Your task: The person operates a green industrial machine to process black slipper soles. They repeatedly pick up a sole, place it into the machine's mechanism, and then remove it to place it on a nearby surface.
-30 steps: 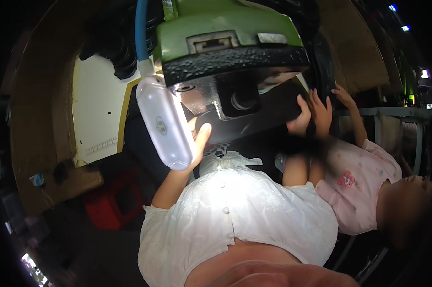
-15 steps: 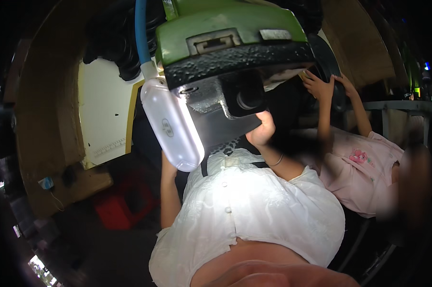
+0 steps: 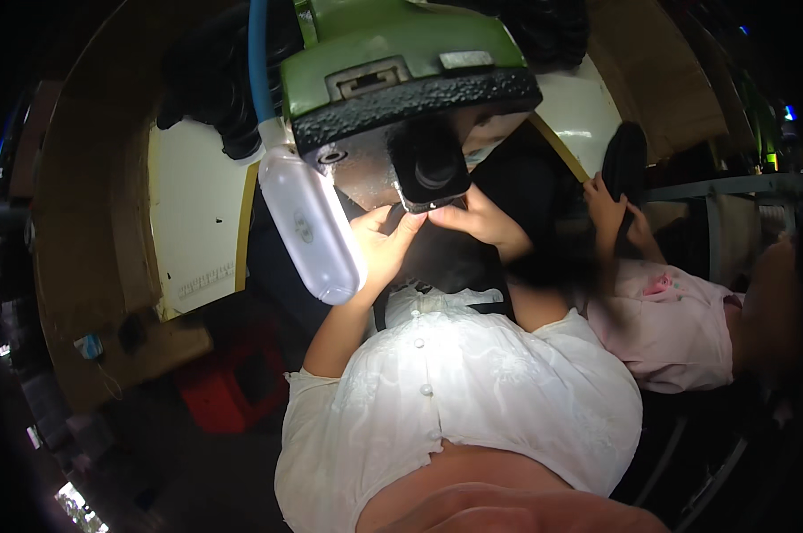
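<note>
My left hand (image 3: 382,247) and my right hand (image 3: 488,220) are both raised in front of me, at the lower front of a green machine head (image 3: 401,44) with a rough black band. Their thumbs point at each other and almost meet under the machine's dark round part (image 3: 434,169). The fingers are bent out of sight behind that part, so whatever they pinch is hidden. A glowing, rounded lamp (image 3: 308,226) on a blue tube hangs right beside my left hand and lights it.
White boards with yellow edges (image 3: 197,204) lie left and right of the machine. Dark glossy pieces (image 3: 210,98) are piled behind the left one. A red stool (image 3: 219,391) stands lower left. On my right, a person in pink holds a black, sole-shaped piece (image 3: 624,160).
My left hand has come up from behind the lamp to meet my right. The dark sheet beside my right hand no longer shows. The other person's hands have moved lower.
</note>
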Motion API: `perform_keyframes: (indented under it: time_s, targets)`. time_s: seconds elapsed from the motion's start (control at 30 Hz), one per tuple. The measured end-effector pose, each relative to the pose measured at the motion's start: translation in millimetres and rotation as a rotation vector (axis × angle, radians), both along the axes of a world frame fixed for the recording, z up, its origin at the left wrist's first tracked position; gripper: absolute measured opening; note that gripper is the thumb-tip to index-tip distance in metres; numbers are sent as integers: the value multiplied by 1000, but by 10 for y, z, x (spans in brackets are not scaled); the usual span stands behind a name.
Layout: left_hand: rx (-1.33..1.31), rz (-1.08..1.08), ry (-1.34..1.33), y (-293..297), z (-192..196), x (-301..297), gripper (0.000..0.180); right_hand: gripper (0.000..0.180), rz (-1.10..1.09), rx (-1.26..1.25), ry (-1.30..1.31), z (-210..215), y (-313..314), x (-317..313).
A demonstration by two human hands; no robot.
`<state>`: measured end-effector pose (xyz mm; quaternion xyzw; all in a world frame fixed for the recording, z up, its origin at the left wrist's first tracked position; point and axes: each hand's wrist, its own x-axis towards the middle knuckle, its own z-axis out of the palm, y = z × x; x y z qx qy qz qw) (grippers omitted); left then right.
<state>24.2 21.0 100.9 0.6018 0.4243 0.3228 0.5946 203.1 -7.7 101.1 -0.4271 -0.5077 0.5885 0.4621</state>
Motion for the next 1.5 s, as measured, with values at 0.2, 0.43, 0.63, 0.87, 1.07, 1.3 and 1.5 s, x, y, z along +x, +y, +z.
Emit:
perform_keyframes:
  time_s: [0.2, 0.43, 0.63, 0.87, 1.07, 1.3, 1.5]
  targets:
    - [-1, 89, -159, -120, -69, -33, 22, 42, 534, -388, -438, -494, -325, 797]
    - [-104, 102, -231, -209, -86, -104, 22, 26, -466, -41, 297, -363, -434, 1515]
    - [3, 125, -227, -201, -263, -376, 29, 19, -878, 46, 686, -83, 185, 881]
    - [-16, 330, -171, -158, -278, -1017, 37, 39, -645, -16, 1068, -239, 117, 24]
    - [-29, 633, -171, -16, -369, -1300, 25, 31, -706, -38, 820, -95, -109, -626]
    - [620, 189, 314, 14, -524, -849, 21, 30, -624, 300, 97, -91, -148, -387]
    - [1003, 233, 365, 17, 147, -116, 34, 35, -831, 489, 165, -87, 63, 151]
